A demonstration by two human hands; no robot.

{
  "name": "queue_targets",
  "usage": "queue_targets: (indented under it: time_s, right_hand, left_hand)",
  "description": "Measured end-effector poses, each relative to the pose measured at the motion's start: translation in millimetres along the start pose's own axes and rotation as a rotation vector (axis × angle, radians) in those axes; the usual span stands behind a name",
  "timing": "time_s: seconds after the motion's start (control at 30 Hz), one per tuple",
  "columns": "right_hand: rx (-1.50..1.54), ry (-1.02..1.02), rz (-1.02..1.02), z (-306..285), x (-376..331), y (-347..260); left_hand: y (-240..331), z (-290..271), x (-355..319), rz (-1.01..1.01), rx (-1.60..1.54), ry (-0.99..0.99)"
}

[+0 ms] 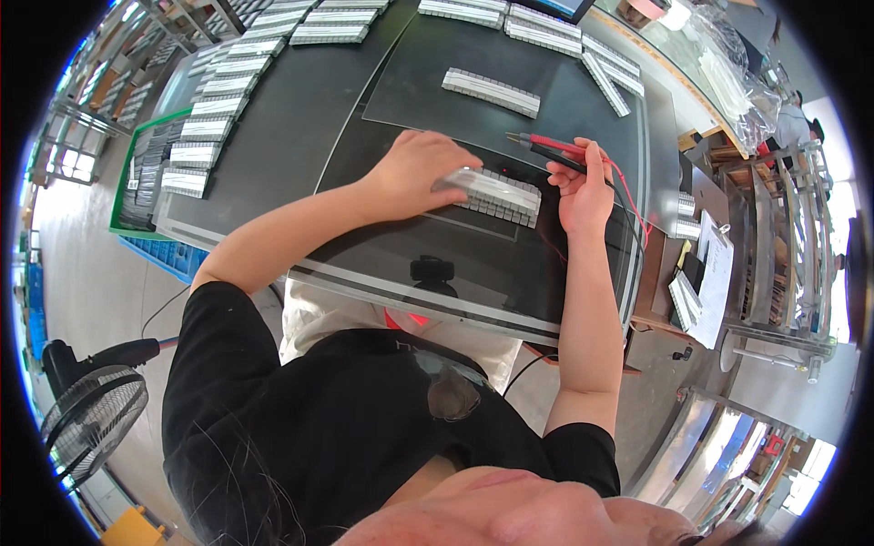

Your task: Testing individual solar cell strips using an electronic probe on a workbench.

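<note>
On the dark glossy work surface (382,250) in front of me lies a long, grey-and-white segmented bar (499,196). My left hand (423,173) is closed around its left end, thumb on the near side, and covers that end. Just beyond the bar's right end, my right hand (584,187) pinches a red test probe (553,143) and a black test probe (566,162) side by side. Their tips point left, above the bar and apart from it. A red lead (628,187) curves down from the probes on the right.
Another such bar (491,92) lies farther back, with several more along the far edge. A column of bars (215,107) lines the left side beside a green crate (116,205). Papers (716,282) sit at right; a black fan (96,423) stands at lower left.
</note>
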State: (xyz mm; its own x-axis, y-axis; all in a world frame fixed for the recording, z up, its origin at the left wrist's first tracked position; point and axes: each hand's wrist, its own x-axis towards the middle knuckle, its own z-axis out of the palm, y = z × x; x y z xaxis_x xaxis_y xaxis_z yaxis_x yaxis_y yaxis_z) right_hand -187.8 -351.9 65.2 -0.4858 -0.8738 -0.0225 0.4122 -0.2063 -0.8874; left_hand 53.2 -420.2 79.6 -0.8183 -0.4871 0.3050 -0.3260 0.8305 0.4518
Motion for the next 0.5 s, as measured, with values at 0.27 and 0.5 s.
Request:
queue_targets:
  time_s: [0.27, 0.5]
  right_hand:
    - [-0.021, -0.016, 0.002, 0, 0, 1]
    - [-0.042, -0.032, 0.004, 1, -1, 1]
  left_hand:
    - [-18, -9, 28, 0.026, -0.06, 0.054]
    - [-83, 10, 80, 0.0, 0.267, 0.213]
